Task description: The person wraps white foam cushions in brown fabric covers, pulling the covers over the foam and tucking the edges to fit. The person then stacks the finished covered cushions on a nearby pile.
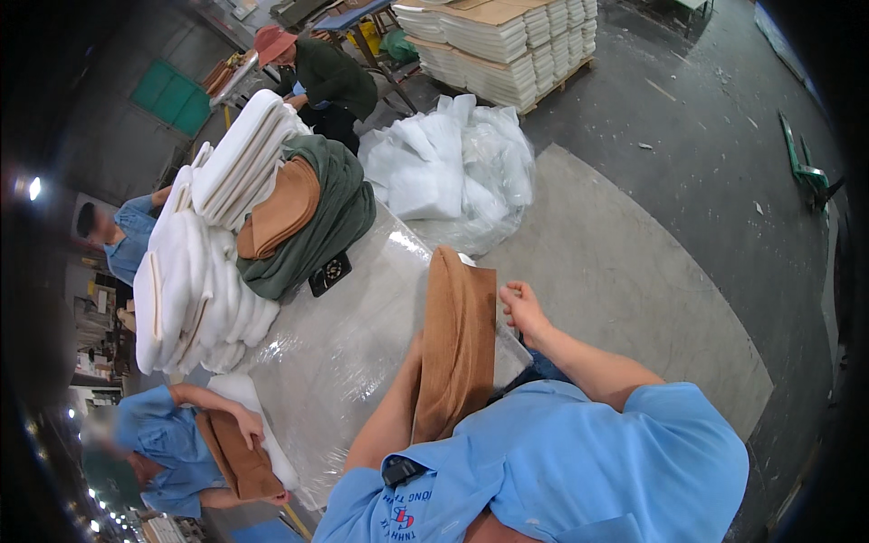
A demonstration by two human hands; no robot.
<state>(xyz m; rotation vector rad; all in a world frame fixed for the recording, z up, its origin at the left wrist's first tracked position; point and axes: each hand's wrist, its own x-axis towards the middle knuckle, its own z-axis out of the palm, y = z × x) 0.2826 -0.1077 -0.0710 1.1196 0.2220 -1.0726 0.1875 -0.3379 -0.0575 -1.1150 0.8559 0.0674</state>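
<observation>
A brown fabric cover (459,348), long and folded with a rounded far end, stands up in front of my body at the table's near edge. My left forearm (387,404) reaches behind its left side, and the cover hides my left hand and its fingers. Just off the cover's right edge is my right hand (523,312), its fingers bent and a little apart with nothing visible in them. Beneath the cover lies the table (348,335), wrapped in clear plastic film.
Stacked white padding (240,158), a dark green cloth (339,195), brown pieces (282,208) and a black phone (329,273) lie on the table's far left. A bag of white wadding (453,167) stands beyond. One co-worker (176,452) at left holds a brown cover; others work farther back.
</observation>
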